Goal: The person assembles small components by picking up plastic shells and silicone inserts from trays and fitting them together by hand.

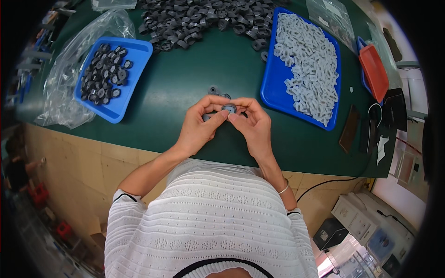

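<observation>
Close to the front edge of the green table, my two hands meet around a small dark grey plastic part [229,109]. My left hand [199,124] pinches it from the left between thumb and fingers, and my right hand [254,125] grips it from the right. A lighter grey face shows on the part between my thumbs. Just beyond my fingertips lies a loose dark ring-shaped part [213,89], with another partly hidden behind my fingers. Under my left fingers a further grey piece [206,117] peeks out; whether it is held I cannot tell.
A light blue tray [139,51] of dark parts stands left, beside a clear plastic bag [62,88]. Dark ring parts [204,21] are heaped at the back. The blue tray [273,88] at right holds many small whitish pieces. Farther right are a red tray [374,72] and a phone-like slab [349,129].
</observation>
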